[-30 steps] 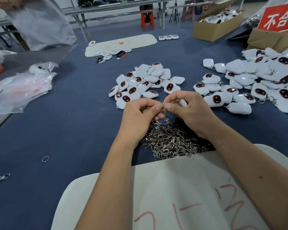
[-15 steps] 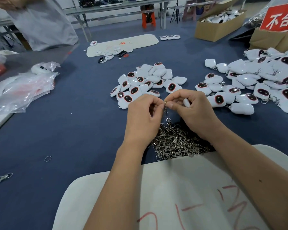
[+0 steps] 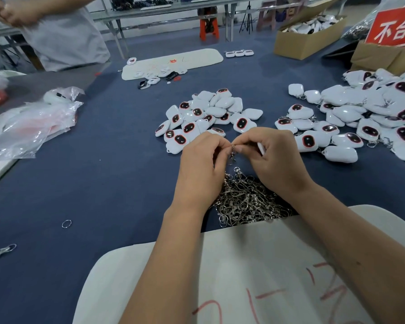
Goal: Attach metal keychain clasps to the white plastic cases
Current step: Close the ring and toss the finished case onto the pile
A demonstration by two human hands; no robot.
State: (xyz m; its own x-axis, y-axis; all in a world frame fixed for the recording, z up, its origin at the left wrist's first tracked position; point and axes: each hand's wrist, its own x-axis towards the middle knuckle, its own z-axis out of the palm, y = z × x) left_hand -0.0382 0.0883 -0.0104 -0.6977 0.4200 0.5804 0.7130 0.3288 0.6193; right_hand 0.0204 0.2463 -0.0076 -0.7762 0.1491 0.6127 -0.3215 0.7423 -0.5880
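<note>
Two hands (image 3: 202,164) (image 3: 276,157) — one clasp (image 3: 232,155) pinched.

white case (image 3: 261,148) mostly hidden in right hand (image 3: 275,157) | red sign (image 3: 394,28) edge-cropped

Table (image 3: 103,183): dark blue cloth.
Cases (image 3: 211,113): glossy white; many show a black oval window ringed in red.
Clasps (image 3: 243,202): silver metal.
Ring (image 3: 66,223): silver.
Near board (image 3: 255,277): off-white, marked with red strokes.
Far board (image 3: 197,58): off-white, faint red marks.
Bags (image 3: 33,122): clear plastic, with red and white showing through.
Boxes (image 3: 299,43): brown cardboard.
Sign (image 3: 393,29): red with white characters.
Stool (image 3: 209,28): orange.
Shirt (image 3: 63,36): pale grey.
</note>
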